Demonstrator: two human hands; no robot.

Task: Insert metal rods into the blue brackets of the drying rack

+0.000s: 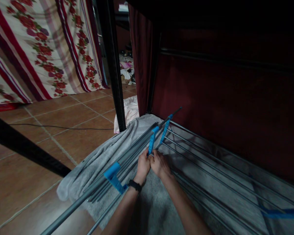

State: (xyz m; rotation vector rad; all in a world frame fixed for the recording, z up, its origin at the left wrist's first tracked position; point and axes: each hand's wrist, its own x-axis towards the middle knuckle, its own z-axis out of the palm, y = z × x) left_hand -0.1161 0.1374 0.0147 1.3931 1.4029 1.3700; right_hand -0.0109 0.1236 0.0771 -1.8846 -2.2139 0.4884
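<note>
My left hand [143,162], with a black band on its wrist, is closed at the lower end of a blue plastic bracket [152,139]. Right beside it, my right hand [159,162] is closed on the same lower end; the fingertips are partly hidden. The bracket joins grey metal tubes [134,150] of what looks like a clothes drying rack. Another blue bracket [165,131] stands just beyond, and a third blue bracket [115,178] sits nearer, left of my left wrist. A rack section of parallel rods [198,153] stretches away to the right.
A grey blanket [73,182] lies under the rack. Dark metal posts [115,65] frame the bunk, with a maroon curtain [140,58] behind. Brown floor tiles [63,140] and a thin cable [88,128] are at left, below a floral cloth [44,49].
</note>
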